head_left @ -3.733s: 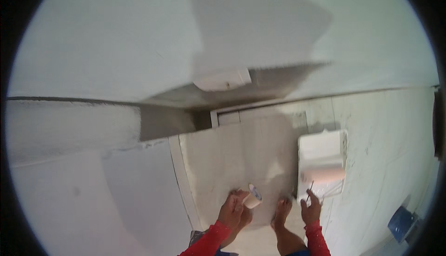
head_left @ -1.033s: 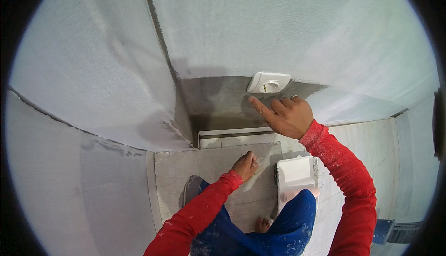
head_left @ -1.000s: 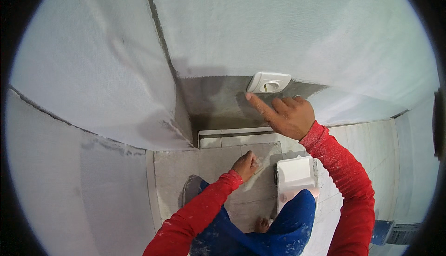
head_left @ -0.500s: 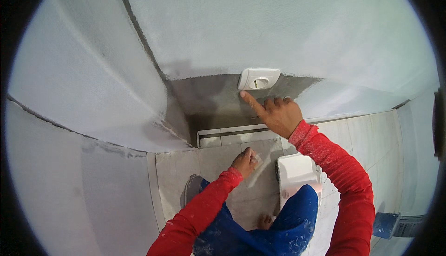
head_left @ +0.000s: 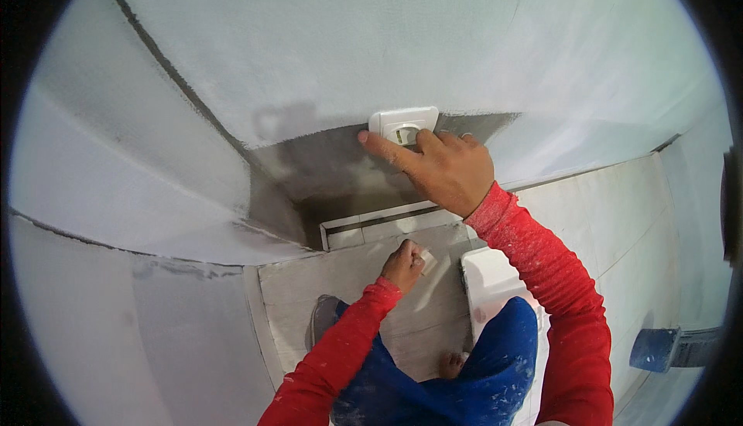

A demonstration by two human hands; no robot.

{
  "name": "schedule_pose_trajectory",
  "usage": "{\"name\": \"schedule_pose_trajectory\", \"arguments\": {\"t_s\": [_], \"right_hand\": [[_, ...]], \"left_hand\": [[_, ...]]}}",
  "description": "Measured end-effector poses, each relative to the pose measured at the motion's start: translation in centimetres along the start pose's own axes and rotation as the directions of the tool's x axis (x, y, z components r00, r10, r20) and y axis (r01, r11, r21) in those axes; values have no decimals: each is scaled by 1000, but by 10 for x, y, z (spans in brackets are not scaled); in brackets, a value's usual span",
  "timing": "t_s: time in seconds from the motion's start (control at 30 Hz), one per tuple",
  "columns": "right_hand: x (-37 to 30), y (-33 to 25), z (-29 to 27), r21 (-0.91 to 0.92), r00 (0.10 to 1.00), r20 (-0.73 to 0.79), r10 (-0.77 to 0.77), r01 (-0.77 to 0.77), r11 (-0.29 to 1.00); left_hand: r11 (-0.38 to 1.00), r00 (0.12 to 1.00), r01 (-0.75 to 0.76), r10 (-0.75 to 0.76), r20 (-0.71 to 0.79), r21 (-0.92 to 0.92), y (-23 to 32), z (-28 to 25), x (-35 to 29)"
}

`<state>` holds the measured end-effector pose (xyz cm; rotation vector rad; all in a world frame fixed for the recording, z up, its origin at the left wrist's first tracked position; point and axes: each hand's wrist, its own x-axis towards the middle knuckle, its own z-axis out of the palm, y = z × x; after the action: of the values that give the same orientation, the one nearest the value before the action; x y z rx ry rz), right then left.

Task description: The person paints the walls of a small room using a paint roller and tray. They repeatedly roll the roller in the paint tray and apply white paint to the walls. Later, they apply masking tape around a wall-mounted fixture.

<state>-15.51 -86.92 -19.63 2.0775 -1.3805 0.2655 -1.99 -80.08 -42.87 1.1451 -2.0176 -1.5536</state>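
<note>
A white wall socket [head_left: 404, 126] sits low on the wall, with a bare grey strip [head_left: 329, 155] around its lower part. My right hand [head_left: 453, 169] is at it, holding nothing. Its index finger is stretched to the socket's lower left edge, and another finger overlaps the lower right of the plate. Below, over the floor, my left hand [head_left: 402, 263] is closed around a small pale flat piece [head_left: 426, 259], whose kind I cannot make out.
A white paint tray [head_left: 495, 280] rests on the tiled floor beside my right knee. A blue container [head_left: 654, 350] lies at the far right. A low tiled ledge [head_left: 379, 226] runs along the wall's foot. Dark unpainted lines [head_left: 174, 74] mark the wall corners.
My right hand has moved left and slightly up, and another finger now overlaps the socket. The view has shifted, so the socket appears further left. My left hand still grips the pale piece.
</note>
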Motion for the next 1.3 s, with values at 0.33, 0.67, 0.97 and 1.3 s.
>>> {"name": "schedule_pose_trajectory", "arguments": {"t_s": [0.33, 0.67, 0.97, 1.3], "right_hand": [[-27, -4, 27, 410, 894, -152, 421, -331, 850], [-32, -71, 61, 930, 495, 126, 860, -360, 71], [-42, -91, 72, 754, 504, -52, 862, -546, 365], [-54, -81, 78, 776, 583, 36, 812, -528, 345]], "left_hand": [[992, 972, -127, 127, -199, 10, -3, -2, -5], [991, 998, -60, 62, -13, 119, -14, -7, -11], [982, 993, -80, 93, -67, 170, -12, -22, -20], [993, 996, -41, 49, -73, 113, -18, -22, -22]]}}
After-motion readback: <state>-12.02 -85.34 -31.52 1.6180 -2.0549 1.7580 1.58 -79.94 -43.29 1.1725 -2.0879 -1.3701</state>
